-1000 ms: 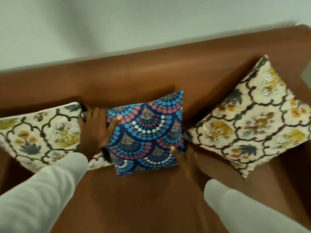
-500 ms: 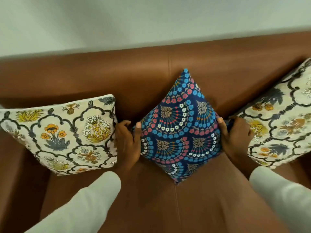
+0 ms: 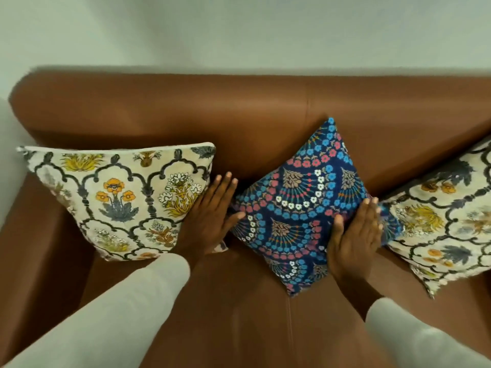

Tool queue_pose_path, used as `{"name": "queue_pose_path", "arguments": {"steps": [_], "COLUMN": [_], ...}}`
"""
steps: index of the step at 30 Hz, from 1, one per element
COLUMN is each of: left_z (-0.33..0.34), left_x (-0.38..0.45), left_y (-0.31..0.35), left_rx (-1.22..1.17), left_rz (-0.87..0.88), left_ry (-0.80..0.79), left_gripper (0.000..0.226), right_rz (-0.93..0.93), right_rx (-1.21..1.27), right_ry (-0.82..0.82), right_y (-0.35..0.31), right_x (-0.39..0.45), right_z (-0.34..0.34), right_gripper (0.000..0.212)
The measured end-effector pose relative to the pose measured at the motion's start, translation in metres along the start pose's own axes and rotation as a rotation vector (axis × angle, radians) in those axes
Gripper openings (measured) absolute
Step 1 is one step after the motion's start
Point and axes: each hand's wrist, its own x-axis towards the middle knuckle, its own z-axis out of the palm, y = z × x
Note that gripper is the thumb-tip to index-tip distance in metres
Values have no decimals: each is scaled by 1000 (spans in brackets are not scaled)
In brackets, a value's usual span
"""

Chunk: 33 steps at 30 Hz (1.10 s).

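Note:
A blue cushion (image 3: 300, 205) with pink and blue fan patterns stands on one corner on the brown sofa (image 3: 239, 123), leaning on the backrest. My left hand (image 3: 212, 219) lies flat with straight fingers beside the cushion's left corner, its thumb touching the fabric. My right hand (image 3: 354, 235) rests flat on the cushion's right side, fingers straight. Both arms wear white sleeves.
A cream floral cushion (image 3: 119, 200) leans on the backrest at the left, next to my left hand. Another cream floral cushion (image 3: 446, 224) stands tilted at the right, touching the blue one. A pale wall (image 3: 239, 30) rises behind the sofa.
The blue cushion was turned from lying square to standing on a corner. Both hands went from gripping its side corners to lying flat with straight fingers.

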Motion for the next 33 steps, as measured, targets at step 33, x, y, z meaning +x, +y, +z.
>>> {"name": "queue_pose_path", "arguments": {"steps": [33], "left_z": [-75], "left_x": [-129], "left_y": [-226], "left_rx": [-155], "left_rz": [-169], "left_ry": [219], "left_gripper": [91], "right_rz": [-941], "right_rx": [-62], "right_ry": [-170], "right_y": [-261], "right_x": [-123], "right_z": [114], "right_gripper": [69]}}
